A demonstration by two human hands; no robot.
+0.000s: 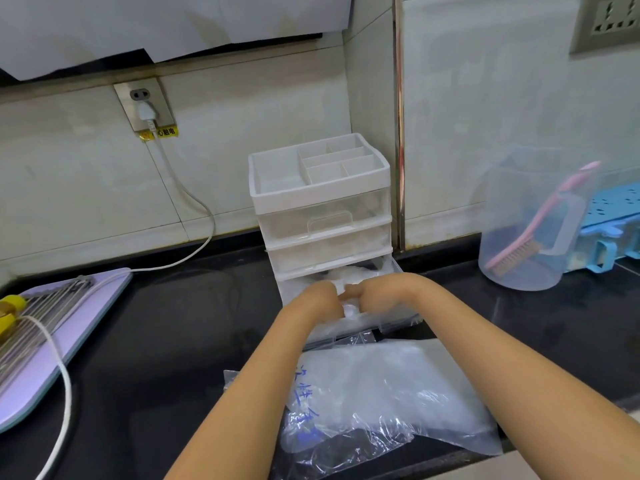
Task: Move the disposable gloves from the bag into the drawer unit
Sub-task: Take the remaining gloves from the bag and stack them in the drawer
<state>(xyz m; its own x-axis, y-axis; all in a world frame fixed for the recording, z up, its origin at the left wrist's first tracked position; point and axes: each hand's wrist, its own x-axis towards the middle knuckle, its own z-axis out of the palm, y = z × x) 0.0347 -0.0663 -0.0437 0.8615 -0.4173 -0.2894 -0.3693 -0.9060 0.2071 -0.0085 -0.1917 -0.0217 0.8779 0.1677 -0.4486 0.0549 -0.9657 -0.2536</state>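
Head view, centre frame: my left hand (pixel 320 299) and right hand (pixel 369 295) sit knuckle to knuckle, fingers curled down, gripping the gloves (pixel 348 310) in the pulled-out bottom drawer of the drawer unit (pixel 322 206). Fingertips hidden. Bag (pixel 388 386) lies lower centre, print partly covered.

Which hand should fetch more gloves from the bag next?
Right, probably: left hand and right hand both grip gloves in the drawer, but the bag lies mostly under the right forearm.

Pale tiled wall (pixel 242 109), black countertop (pixel 166 341)
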